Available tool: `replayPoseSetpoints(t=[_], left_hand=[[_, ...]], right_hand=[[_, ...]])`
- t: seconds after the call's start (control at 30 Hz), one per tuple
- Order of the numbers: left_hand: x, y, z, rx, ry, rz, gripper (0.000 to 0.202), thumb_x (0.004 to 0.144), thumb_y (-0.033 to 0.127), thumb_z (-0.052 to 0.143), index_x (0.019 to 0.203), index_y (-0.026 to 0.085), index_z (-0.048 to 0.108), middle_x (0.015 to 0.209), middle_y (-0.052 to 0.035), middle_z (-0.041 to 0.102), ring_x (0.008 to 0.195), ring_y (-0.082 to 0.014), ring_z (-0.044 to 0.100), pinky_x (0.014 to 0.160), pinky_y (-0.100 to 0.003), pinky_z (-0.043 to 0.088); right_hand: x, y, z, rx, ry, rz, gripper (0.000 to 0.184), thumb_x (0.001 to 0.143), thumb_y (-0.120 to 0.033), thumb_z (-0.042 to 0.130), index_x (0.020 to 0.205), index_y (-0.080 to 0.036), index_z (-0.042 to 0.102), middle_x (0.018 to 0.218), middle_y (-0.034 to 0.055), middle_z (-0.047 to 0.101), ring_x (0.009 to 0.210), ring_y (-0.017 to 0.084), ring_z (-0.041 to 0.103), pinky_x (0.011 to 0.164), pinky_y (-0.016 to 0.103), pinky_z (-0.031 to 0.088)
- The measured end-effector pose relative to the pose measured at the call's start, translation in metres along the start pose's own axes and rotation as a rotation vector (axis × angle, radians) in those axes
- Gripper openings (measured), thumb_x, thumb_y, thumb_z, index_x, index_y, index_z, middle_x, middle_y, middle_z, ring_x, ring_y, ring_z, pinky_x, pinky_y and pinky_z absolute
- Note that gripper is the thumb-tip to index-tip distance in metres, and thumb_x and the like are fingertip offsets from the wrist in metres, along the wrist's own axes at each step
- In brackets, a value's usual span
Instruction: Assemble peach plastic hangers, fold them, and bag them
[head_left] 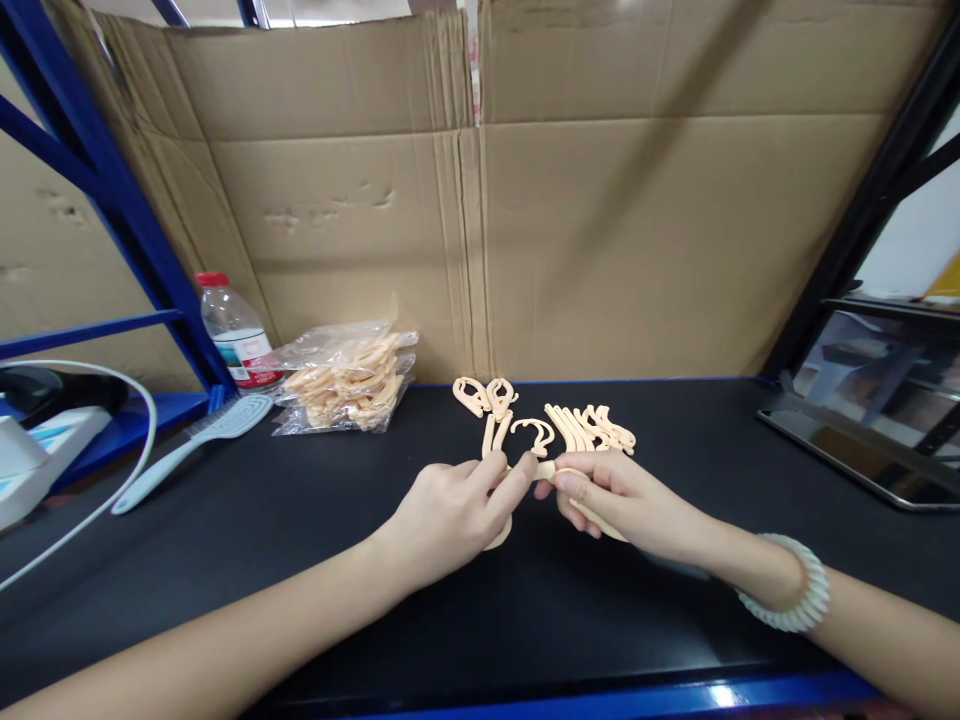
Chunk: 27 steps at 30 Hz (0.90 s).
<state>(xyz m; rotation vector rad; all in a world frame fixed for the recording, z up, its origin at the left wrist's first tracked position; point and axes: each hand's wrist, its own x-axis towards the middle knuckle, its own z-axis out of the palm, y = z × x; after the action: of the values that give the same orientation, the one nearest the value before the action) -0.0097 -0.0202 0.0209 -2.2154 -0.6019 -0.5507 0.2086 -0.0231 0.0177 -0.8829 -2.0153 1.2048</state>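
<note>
My left hand (457,505) is closed around the stems of two cream plastic hooks (486,400) whose looped heads fan out beyond my fingers. My right hand (611,495) grips a bundle of several more of the same cream hooks (592,428), heads pointing away from me. Between the two hands, at my fingertips, a single small hook (534,434) stands up, pinched where thumb and forefinger of both hands meet. Both hands hover just over the black tabletop (300,540). A pale coiled band (795,598) circles my right wrist.
Clear plastic bags of the same cream hooks (349,383) lie at the back left, beside a water bottle with a red cap (234,335). A light blue hairbrush (195,445) lies left of them. Cardboard sheets (600,220) wall the back. A dark tray (855,440) sits far right.
</note>
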Motion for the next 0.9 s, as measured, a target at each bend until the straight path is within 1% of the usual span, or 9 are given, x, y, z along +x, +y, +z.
replayPoseSetpoints(t=[0.07,0.17,0.33,0.47,0.6,0.7,0.77,0.83,0.9], left_hand=[[0.0,0.001,-0.001,0.031,-0.023,0.005,0.028,0.087,0.006,0.036,0.112,0.009,0.049,0.064,0.001,0.056,0.041,-0.0124,0.053,0.034,-0.023,0.034],[0.001,0.005,-0.001,0.03,-0.085,-0.009,0.023,0.088,0.004,0.034,0.099,0.013,0.052,0.061,0.0019,0.054,0.039,-0.0127,0.051,0.032,-0.024,0.031],[0.003,0.012,0.003,-0.015,-0.087,-0.017,0.024,0.097,0.017,0.033,0.081,0.015,0.05,0.058,0.0029,0.051,0.039,-0.013,0.05,0.031,-0.025,0.03],[0.004,0.014,0.002,-0.059,-0.127,-0.007,0.024,0.098,0.014,0.031,0.083,0.014,0.05,0.059,0.0017,0.053,0.04,-0.014,0.051,0.032,-0.026,0.029],[0.002,0.014,0.001,-0.123,-0.191,-0.034,0.024,0.097,0.011,0.029,0.085,0.014,0.049,0.062,0.0,0.057,0.04,-0.0148,0.052,0.034,-0.025,0.026],[-0.002,0.013,0.004,-0.276,-0.344,-0.173,0.02,0.097,0.014,0.031,0.088,0.015,0.049,0.059,0.0007,0.059,0.042,-0.0151,0.054,0.038,-0.023,0.027],[-0.003,0.013,0.007,-0.404,-0.422,-0.291,0.02,0.097,0.018,0.032,0.087,0.016,0.049,0.057,0.0015,0.057,0.042,-0.0148,0.053,0.041,-0.023,0.028],[-0.002,0.011,0.01,-0.516,-0.425,-0.416,0.024,0.098,0.022,0.031,0.085,0.017,0.05,0.057,0.002,0.056,0.043,-0.0142,0.051,0.043,-0.022,0.03],[-0.001,0.008,0.01,-0.616,-0.39,-0.559,0.028,0.097,0.025,0.03,0.083,0.018,0.053,0.055,0.0027,0.054,0.044,-0.0136,0.05,0.047,-0.023,0.033]], right_hand=[[-0.001,-0.002,0.0,0.012,-0.032,-0.013,0.035,0.095,-0.042,0.04,0.091,-0.013,0.059,0.062,-0.0018,0.051,0.051,0.008,0.047,0.049,0.02,0.038],[0.0,-0.003,0.0,-0.022,-0.046,0.037,0.035,0.095,-0.039,0.039,0.088,-0.012,0.059,0.058,-0.0017,0.053,0.046,0.008,0.045,0.046,0.02,0.035],[-0.001,-0.003,0.003,-0.181,0.034,0.094,0.026,0.092,-0.028,0.043,0.076,-0.015,0.057,0.048,-0.0045,0.052,0.036,0.006,0.042,0.041,0.018,0.032],[-0.002,-0.002,0.004,-0.344,0.081,0.007,0.03,0.092,-0.024,0.043,0.065,-0.017,0.053,0.046,-0.0046,0.053,0.038,0.006,0.044,0.045,0.018,0.035],[-0.004,0.0,0.007,-0.516,0.134,-0.16,0.038,0.094,-0.024,0.042,0.057,-0.017,0.048,0.049,-0.0033,0.052,0.043,0.007,0.045,0.048,0.019,0.034],[-0.006,0.004,0.008,-0.751,0.199,-0.351,0.034,0.095,-0.024,0.042,0.063,-0.017,0.053,0.055,-0.0012,0.052,0.048,0.009,0.043,0.049,0.023,0.032],[-0.005,0.004,0.006,-0.824,0.225,-0.44,0.032,0.095,-0.023,0.041,0.068,-0.016,0.056,0.057,-0.0009,0.05,0.049,0.01,0.042,0.05,0.024,0.032],[-0.003,0.003,-0.003,-0.756,0.289,-0.473,0.03,0.096,-0.022,0.042,0.072,-0.017,0.059,0.059,-0.0008,0.052,0.052,0.01,0.044,0.053,0.024,0.036],[0.001,0.001,-0.019,-0.662,0.385,-0.5,0.025,0.095,-0.023,0.046,0.078,-0.017,0.064,0.072,0.0021,0.058,0.064,0.012,0.053,0.062,0.025,0.042]])
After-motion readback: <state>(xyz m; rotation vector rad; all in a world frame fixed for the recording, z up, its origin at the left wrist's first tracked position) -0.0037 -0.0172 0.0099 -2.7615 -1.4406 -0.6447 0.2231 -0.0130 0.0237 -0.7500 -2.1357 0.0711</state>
